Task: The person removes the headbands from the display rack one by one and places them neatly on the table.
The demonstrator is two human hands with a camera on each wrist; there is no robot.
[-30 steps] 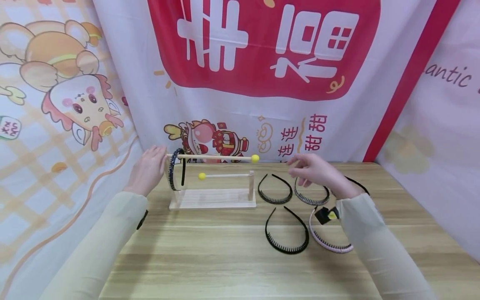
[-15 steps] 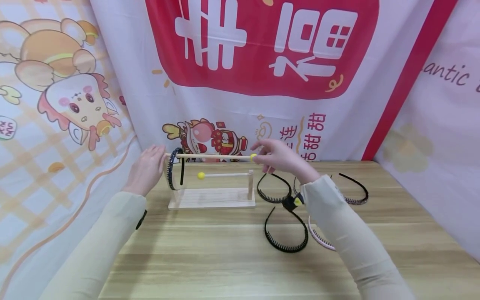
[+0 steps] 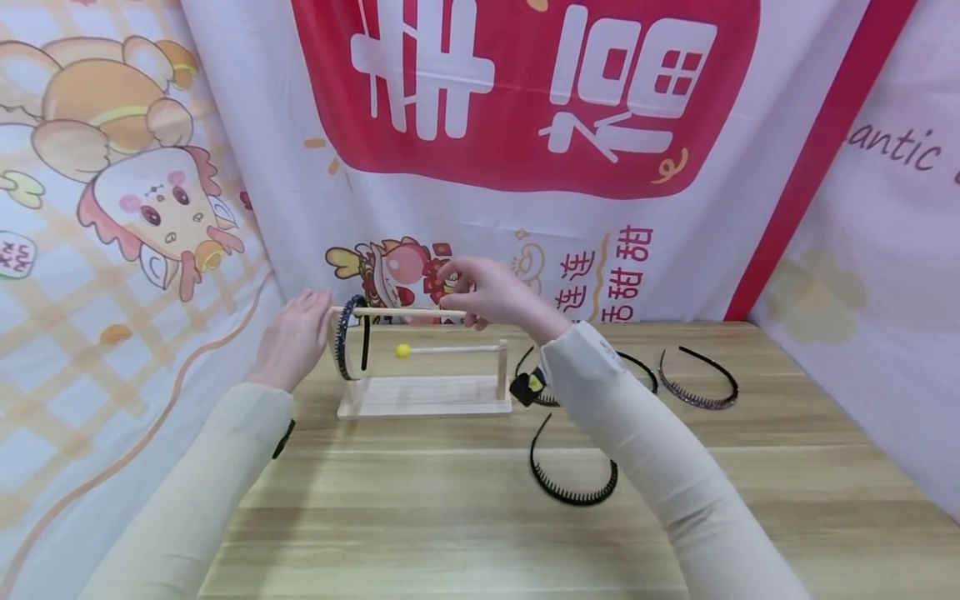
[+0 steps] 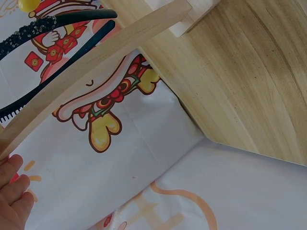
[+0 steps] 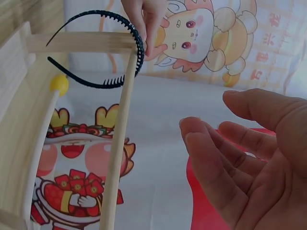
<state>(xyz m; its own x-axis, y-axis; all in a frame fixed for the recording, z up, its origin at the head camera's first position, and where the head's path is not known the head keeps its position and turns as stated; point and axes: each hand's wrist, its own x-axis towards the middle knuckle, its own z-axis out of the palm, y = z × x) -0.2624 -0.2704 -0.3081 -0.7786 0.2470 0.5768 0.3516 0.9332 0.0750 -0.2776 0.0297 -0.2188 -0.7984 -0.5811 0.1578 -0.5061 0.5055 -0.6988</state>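
Note:
My left hand [image 3: 291, 340] grips the top of the left post of a wooden display stand [image 3: 423, 397]; its fingertips [image 4: 17, 184] show beside the post in the left wrist view. A dark beaded headband [image 3: 342, 343] with comb teeth hangs from the upper rod [image 3: 408, 312], close to that post. Over the right part of this rod hovers my right hand [image 3: 491, 293], hiding the rod's tip. The right wrist view shows that hand [image 5: 264, 158] holding nothing, its fingers loosely bent and apart from the rod.
A shorter lower rod [image 3: 453, 350] ends in a yellow ball [image 3: 403, 351]. On the table to the right lie a black headband [image 3: 573, 500], a brownish headband [image 3: 701, 400] and others partly covered by my right arm. Printed cloth [image 3: 525, 192] stands behind and at both sides.
My right hand has moved left from above the headbands, past the yellow tip of the upper rod, to over the rod. The left hand stays at the post, and the headband hangs unmoved.

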